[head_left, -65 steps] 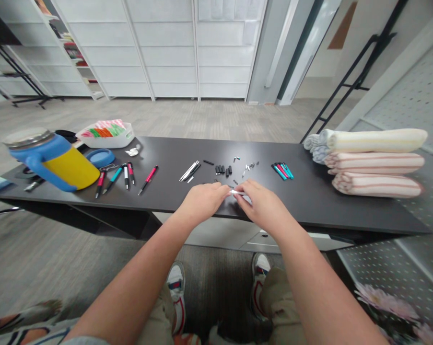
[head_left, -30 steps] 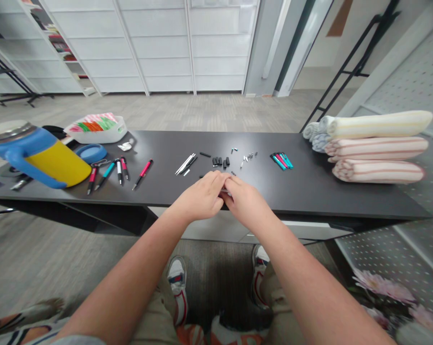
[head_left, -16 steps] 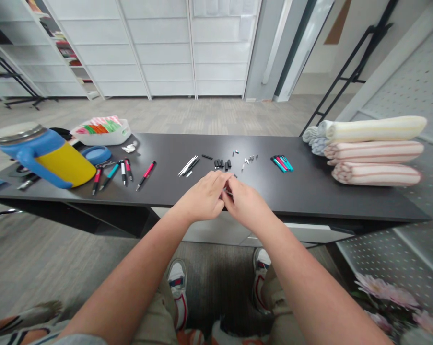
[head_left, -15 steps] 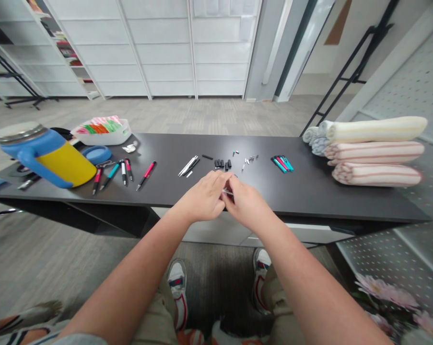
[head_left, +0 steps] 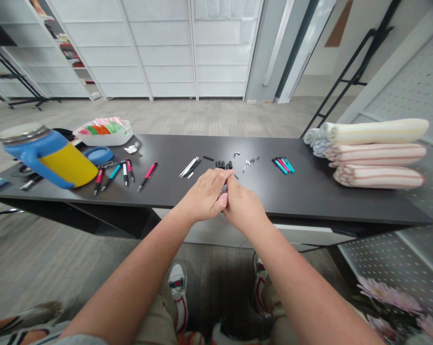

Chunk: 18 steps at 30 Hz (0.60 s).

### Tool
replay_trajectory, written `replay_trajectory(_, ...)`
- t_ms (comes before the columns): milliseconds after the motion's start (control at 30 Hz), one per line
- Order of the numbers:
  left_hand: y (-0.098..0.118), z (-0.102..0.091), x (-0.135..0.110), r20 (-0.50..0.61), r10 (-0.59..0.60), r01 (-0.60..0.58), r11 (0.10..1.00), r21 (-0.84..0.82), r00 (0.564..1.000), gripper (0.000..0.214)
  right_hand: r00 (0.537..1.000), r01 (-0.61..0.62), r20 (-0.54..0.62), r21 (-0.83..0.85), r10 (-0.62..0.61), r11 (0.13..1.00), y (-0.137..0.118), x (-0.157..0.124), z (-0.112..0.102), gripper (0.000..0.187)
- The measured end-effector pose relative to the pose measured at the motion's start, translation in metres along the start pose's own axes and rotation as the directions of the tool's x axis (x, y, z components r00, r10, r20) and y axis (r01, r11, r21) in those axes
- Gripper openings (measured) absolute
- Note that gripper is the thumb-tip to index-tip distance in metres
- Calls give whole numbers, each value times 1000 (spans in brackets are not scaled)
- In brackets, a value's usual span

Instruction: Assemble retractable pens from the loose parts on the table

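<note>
My left hand point(head_left: 205, 194) and my right hand point(head_left: 244, 199) meet over the front edge of the dark desk, fingers closed together around a small greyish part that they mostly hide. What it is, I cannot make out. Just beyond the fingertips lie several short black pen grips point(head_left: 223, 165). To their left are thin white and black pen refills point(head_left: 189, 166) and a single black stick point(head_left: 208, 158). Small silvery pen parts point(head_left: 251, 161) are scattered to the right. Farther right, teal and red pen barrels point(head_left: 283, 165) lie side by side.
On the left lie several whole pens, one red pen point(head_left: 147, 176) apart from the others. A blue-yellow mug point(head_left: 58, 158), a blue lid point(head_left: 98, 155), a white basket point(head_left: 106, 139) of colourful packets and crumpled tissue point(head_left: 131, 149) stand nearby. Rolled towels point(head_left: 378, 153) are stacked at right.
My fingers have shifted around the small part: the left thumb now rests against the right hand, and the right hand has turned to show more of its back. The desk items look unchanged.
</note>
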<state>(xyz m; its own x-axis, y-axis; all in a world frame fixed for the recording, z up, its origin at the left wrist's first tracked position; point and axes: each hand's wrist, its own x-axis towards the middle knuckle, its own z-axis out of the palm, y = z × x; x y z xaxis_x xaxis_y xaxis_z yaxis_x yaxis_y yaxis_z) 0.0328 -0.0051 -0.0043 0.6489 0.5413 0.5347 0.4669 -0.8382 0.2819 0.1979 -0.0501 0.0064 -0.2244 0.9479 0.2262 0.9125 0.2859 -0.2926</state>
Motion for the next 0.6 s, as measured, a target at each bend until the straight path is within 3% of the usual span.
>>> replay_trajectory(433,2,1,-1,-51,-29,32,997,67,998,54,998,58,23,-45,-57,997,3,0,2,18)
replay_trajectory(533,5,-1,-1,-150,-58,70,995,75,987,48,999,25,-44,-8,-25,1000,6,2,2,22)
replay_trajectory(600,6,-2,0,-295,-145,164,985,43,945,44,993,-20,-115,48,26,999,9,3,2,27)
